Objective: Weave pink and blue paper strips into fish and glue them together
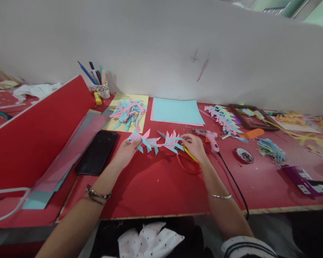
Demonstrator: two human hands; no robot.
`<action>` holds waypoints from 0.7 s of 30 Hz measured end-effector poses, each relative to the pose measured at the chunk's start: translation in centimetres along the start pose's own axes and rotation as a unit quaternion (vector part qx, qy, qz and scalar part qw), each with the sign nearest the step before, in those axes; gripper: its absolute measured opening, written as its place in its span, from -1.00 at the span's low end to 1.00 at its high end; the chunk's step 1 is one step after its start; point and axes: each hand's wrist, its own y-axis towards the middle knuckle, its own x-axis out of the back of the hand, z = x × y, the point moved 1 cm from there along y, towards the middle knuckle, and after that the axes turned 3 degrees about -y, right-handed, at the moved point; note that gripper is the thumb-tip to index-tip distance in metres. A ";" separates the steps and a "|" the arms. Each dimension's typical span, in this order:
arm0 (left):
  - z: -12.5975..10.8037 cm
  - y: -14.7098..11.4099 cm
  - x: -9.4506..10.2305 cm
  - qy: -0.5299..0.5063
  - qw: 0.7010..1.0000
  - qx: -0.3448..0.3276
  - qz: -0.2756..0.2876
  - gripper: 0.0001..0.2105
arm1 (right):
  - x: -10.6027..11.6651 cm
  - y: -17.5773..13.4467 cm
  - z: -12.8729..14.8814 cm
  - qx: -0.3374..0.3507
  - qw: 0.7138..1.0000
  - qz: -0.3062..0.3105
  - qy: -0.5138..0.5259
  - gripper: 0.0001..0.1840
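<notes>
My left hand [127, 151] pinches a woven pink-and-blue paper fish [135, 137] with a small dark eye. A middle paper fish [151, 143] and a right-hand paper fish [171, 142] lie in a row beside it; whether the three are joined I cannot tell. At the right end of the row, the fingers of my right hand [193, 146] are closed on the blue tip of the last fish. Under that hand lie scissors [187, 163] with red and yellow handles, their blades partly hidden by the fish.
A pink glue gun [212, 139] trails its black cord to the front edge. Paper strips [129, 110], blue sheets [176, 110] and a zigzag paper chain [223, 118] lie behind. A black phone [97, 153], pen cup [103, 90] and red board [43, 132] stand left; a purple box [301, 181] sits right.
</notes>
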 end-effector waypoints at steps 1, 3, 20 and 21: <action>0.0 0.0 0.0 0.000 1.000 -0.001 0.000 -0.79 | 0.0 0.0 0.2 0.003 1.000 -0.003 -0.002 -0.90; -0.1 -0.1 -0.1 0.000 1.000 -0.001 -0.001 -0.79 | 0.1 -0.1 0.4 0.010 1.000 -0.012 -0.005 -0.86; -0.3 -0.3 -0.1 0.008 1.000 -0.002 -0.026 -0.76 | 0.5 -0.7 2.2 0.038 0.997 -0.034 0.052 -0.85; -0.3 -0.3 -0.1 0.005 1.000 -0.003 -0.028 -0.76 | 0.5 -0.8 2.4 0.036 0.996 -0.037 0.079 -0.83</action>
